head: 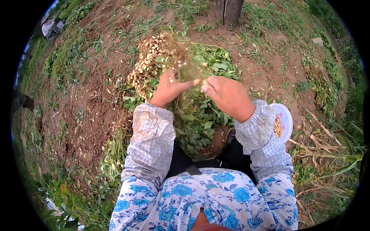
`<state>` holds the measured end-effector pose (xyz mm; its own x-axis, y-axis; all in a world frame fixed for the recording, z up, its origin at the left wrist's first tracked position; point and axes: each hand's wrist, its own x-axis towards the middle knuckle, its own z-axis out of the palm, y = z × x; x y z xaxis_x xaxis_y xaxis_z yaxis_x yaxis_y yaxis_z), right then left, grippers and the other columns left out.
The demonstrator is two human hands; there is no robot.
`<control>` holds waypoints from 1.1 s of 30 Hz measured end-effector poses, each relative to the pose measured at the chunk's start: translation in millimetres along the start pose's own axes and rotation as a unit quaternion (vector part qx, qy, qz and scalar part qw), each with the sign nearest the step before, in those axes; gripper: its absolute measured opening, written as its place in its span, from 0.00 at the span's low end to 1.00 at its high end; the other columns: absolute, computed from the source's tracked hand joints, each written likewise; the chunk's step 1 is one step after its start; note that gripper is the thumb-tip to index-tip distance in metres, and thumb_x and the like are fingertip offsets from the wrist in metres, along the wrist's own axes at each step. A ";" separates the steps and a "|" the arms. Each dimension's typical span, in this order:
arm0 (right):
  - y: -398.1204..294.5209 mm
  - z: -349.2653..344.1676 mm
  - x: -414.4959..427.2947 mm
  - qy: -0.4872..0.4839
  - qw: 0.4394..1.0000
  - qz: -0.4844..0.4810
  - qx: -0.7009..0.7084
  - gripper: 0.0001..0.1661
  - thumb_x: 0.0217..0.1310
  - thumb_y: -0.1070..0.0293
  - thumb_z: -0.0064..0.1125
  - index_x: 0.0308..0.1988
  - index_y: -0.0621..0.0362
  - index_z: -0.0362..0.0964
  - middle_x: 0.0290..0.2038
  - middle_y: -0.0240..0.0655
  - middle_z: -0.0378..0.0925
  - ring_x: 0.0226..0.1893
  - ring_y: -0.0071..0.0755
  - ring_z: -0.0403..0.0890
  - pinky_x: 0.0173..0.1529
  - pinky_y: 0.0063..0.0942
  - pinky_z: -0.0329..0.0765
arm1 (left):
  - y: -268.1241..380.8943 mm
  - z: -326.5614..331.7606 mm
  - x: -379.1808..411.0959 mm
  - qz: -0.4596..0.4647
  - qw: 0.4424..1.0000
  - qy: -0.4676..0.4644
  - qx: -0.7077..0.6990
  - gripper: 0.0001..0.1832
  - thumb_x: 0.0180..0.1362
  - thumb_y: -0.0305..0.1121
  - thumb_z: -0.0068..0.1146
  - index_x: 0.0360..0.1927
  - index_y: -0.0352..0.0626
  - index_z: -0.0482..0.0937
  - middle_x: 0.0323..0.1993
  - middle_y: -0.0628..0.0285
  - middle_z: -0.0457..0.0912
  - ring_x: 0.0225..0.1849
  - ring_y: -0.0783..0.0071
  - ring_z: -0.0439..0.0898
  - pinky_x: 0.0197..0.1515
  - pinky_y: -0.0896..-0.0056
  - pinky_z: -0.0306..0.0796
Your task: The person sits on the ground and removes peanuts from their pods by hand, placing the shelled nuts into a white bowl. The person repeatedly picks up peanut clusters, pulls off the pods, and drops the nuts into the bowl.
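Note:
My left hand point(170, 88) is closed around the stems of an uprooted peanut plant point(185, 108), whose blurred roots stand up above the thumb. My right hand point(227, 93) is just to the right, its thumb and forefinger pinching peanut pods point(205, 82) beside the roots. Beyond my left hand lies a heap of peanut pods point(149, 56) still on their roots. Green peanut leaves point(215, 60) spread behind and beneath both hands. By my right sleeve stands a white plastic bowl point(285, 119) with loose peanut pods point(278, 127) inside; the sleeve hides part of it.
A tree trunk point(226, 13) rises at the far side. Pulled plants point(112, 154) lie left of my left sleeve. Dry stalks point(321, 144) lean in from the right. Another person point(52, 28) sits at the far left, and a pale block point(318, 41) lies far right.

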<state>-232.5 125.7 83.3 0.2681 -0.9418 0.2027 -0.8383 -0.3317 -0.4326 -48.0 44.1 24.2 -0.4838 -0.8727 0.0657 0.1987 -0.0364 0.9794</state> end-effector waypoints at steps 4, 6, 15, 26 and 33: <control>-10.1 -1.3 -7.4 -0.072 0.978 0.049 0.192 0.17 0.67 0.57 0.52 0.35 0.61 0.71 0.28 0.44 0.77 0.32 0.49 0.80 0.35 0.41 0.75 | -12.7 3.2 -1.1 -0.010 0.997 0.028 0.068 0.22 0.50 0.25 0.69 0.49 0.33 0.78 0.43 0.61 0.83 0.42 0.76 0.80 0.46 0.73 0.73; -2.2 -0.2 -9.1 -0.044 0.945 0.130 0.298 0.17 0.67 0.57 0.53 0.38 0.62 0.71 0.26 0.40 0.76 0.31 0.45 0.80 0.37 0.39 0.76 | -8.2 4.9 -0.1 -0.012 0.998 0.026 0.050 0.25 0.49 0.24 0.69 0.51 0.31 0.74 0.44 0.60 0.82 0.44 0.74 0.80 0.48 0.71 0.74; -9.6 30.3 0.2 0.191 0.977 0.074 0.062 0.23 0.58 0.51 0.63 0.45 0.57 0.72 0.38 0.36 0.75 0.37 0.43 0.79 0.38 0.36 0.77 | -28.7 -8.5 3.6 0.012 0.985 0.090 0.150 0.23 0.50 0.22 0.66 0.51 0.30 0.73 0.45 0.59 0.81 0.45 0.72 0.80 0.51 0.68 0.73; -30.1 4.8 -39.3 0.022 0.999 -0.028 0.038 0.12 0.66 0.59 0.53 0.38 0.56 0.74 0.29 0.40 0.79 0.28 0.47 0.80 0.31 0.39 0.76 | -8.7 -21.6 6.6 -0.001 0.977 0.212 0.018 0.21 0.46 0.33 0.73 0.37 0.29 0.76 0.33 0.56 0.83 0.31 0.74 0.80 0.34 0.69 0.74; 143.9 -66.7 -171.6 0.143 0.920 0.328 -0.162 0.16 0.64 0.69 0.52 0.49 0.64 0.72 0.36 0.45 0.78 0.36 0.44 0.81 0.43 0.36 0.76 | 25.2 -58.0 -37.5 -0.035 0.993 0.020 -0.112 0.37 0.46 0.29 0.71 0.61 0.35 0.67 0.48 0.53 0.80 0.47 0.59 0.81 0.49 0.58 0.76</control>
<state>-430.8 243.2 44.9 -0.4419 -0.8659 0.2344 -0.8853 0.3788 -0.2697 24.6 47.8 35.4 -0.4705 -0.8823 -0.0134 0.3517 -0.2015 0.9142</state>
